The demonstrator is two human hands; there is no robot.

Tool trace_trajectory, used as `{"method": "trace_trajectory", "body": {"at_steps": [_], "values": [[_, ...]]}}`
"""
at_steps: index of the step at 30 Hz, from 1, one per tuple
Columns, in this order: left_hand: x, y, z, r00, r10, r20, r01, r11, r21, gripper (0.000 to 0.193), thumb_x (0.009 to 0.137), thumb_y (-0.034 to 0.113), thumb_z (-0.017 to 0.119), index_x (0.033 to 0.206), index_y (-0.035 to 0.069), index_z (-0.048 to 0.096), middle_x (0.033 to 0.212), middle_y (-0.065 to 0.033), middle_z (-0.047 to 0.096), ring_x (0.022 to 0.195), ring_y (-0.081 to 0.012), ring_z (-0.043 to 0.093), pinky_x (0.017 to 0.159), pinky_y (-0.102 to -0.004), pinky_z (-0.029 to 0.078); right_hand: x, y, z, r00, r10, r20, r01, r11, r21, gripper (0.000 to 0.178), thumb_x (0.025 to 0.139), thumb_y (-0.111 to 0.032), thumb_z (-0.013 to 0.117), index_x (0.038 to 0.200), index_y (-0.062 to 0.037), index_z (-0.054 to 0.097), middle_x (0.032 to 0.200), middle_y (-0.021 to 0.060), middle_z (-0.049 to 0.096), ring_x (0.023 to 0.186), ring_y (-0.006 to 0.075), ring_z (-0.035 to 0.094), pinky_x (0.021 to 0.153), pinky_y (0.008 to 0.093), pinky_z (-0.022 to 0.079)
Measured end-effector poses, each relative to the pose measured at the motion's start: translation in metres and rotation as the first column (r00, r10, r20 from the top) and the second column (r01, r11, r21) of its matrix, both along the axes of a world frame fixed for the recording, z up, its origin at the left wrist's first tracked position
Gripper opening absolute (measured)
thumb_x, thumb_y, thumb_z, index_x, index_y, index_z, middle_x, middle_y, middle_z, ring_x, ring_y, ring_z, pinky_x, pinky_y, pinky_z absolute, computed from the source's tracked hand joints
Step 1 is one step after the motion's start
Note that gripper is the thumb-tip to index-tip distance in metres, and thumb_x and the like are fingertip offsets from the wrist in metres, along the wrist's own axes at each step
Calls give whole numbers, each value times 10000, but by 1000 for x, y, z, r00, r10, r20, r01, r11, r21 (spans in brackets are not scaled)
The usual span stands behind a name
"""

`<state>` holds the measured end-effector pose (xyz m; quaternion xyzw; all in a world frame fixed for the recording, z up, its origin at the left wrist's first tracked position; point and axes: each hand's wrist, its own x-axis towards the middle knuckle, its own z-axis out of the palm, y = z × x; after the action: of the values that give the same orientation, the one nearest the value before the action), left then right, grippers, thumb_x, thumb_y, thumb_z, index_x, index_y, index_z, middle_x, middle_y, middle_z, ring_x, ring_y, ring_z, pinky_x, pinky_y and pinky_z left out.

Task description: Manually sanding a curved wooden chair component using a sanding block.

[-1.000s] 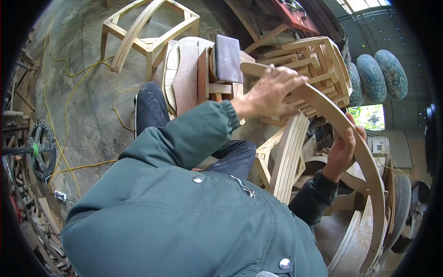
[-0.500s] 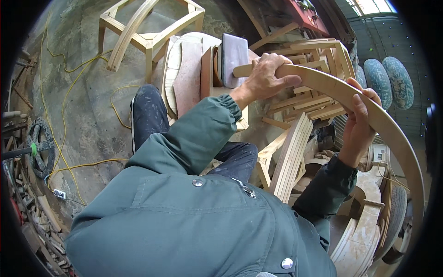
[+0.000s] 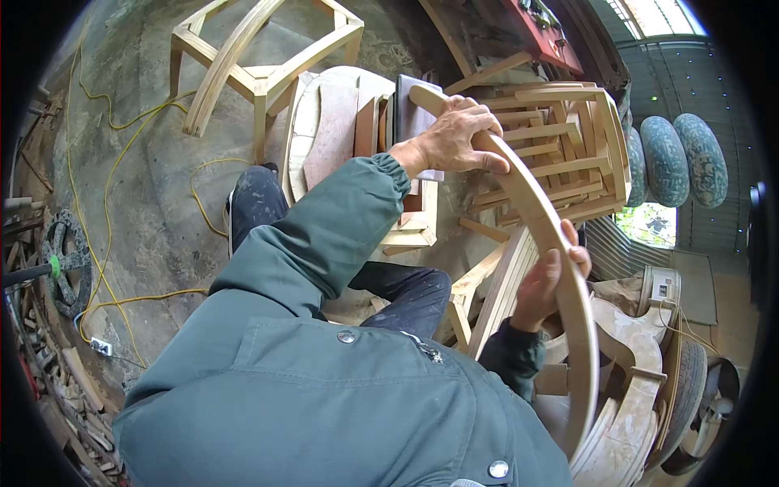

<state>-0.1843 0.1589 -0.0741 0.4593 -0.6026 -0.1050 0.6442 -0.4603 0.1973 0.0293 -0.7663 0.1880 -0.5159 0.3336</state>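
Curved wooden strip, up in both hands, and what a sweep it made, from just past twelve o'clock round to between four and five! Far left, at nine, a dark spoked wheel stood well apart from the action. Near eleven came an open wooden frame on the floor, its bars already joined. Just past twelve, a grey block showed behind the strip's upper end; whether the two touched, you could not tell. Then the left hand, at one o'clock, closed over the strip near that end, fingers bent across it. Between three and four slanted a bundle of straight wooden pieces, and beside it the right hand gripped the same strip lower down, fingertips showing past the far edge. Out at two sat piled wooden frames, with blue-green rings beyond.

How far along? By the look of it, the shaping was well advanced: curve cut, upper end rounded. Yet the strip seemed joined to nothing, and neither hand showed a tool; how much work was left could not be judged.

And the piece itself? Pale tan, slim, bending evenly, its broad face smooth to the eye; any fine scratches were too small to make out.
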Motion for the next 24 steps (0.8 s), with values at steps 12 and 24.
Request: {"method": "trace_trajectory", "body": {"at_steps": [12,24], "values": [[-7,6,0,995,61,75,-61,998,-9,746,782,800,720,1011,90,695,1035,-87,659,1112,-302,565,1077,-459,331,-6,18,-2,988,-127,-83,131,991,38,359,936,-87,679,1256,-119,519,1439,299,547,1375,388,520,1187,542,389],[-59,32,52,899,-57,-433,164,963,215,1093,690,1044,472,1042,56,779,1073,-179,702,1143,-341,610,1028,-542,376,27,-4,162,945,-83,-316,105,993,55,406,925,-116,721,1292,8,600,1300,288,670,1175,298,705,965,384,633]]}}
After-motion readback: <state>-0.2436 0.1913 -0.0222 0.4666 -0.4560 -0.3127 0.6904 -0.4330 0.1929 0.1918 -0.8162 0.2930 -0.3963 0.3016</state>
